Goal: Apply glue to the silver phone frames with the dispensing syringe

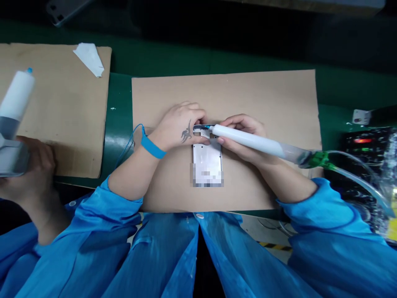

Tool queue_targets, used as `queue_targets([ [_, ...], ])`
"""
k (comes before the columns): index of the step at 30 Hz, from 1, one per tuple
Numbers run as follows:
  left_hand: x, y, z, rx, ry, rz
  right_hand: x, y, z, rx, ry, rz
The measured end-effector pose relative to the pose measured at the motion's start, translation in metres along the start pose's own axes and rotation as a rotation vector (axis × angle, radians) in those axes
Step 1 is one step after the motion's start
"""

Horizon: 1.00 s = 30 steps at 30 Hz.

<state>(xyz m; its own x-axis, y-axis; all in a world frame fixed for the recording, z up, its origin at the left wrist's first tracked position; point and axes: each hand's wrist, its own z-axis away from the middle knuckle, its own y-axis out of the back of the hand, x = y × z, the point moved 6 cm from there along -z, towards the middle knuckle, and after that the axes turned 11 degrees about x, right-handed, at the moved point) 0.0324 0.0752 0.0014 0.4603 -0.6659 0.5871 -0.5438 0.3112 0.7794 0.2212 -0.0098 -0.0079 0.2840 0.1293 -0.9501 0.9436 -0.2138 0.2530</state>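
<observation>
A silver metal phone frame (207, 159) lies flat on a brown cardboard sheet (273, 99). My left hand (180, 126) curls over the frame's top left corner and pins it down; a blue wrist strap (152, 145) with a thin cord circles that wrist. My right hand (243, 138) is closed round a white dispensing syringe (251, 140), held like a pen. Its blue tip (207, 127) rests at the frame's top edge, beside my left fingers. A green fitting (321, 159) joins the syringe to a clear hose (359, 176).
A co-worker's hand (26, 169) at the left holds a white and grey dispenser (14, 111) over a second cardboard sheet (71, 103). A scrap of white paper (89, 58) lies there. A control box (367, 145) with a red light stands at the right on the green bench (118, 116).
</observation>
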Motion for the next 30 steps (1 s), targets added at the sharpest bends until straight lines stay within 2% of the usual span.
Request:
queue_targets([
  [6,0.000,-0.001,-0.001,-0.028,0.020,-0.008,0.005,0.000,0.000,0.035,-0.034,0.011],
  [11,0.002,0.000,-0.001,-0.036,0.039,-0.018,0.006,-0.003,0.001,0.016,-0.042,0.033],
  [20,0.000,-0.003,-0.001,-0.042,0.043,-0.010,0.014,-0.001,0.003,0.031,-0.036,0.030],
  [30,-0.005,-0.007,-0.001,-0.035,0.031,0.020,0.011,-0.001,0.001,0.025,-0.004,0.059],
])
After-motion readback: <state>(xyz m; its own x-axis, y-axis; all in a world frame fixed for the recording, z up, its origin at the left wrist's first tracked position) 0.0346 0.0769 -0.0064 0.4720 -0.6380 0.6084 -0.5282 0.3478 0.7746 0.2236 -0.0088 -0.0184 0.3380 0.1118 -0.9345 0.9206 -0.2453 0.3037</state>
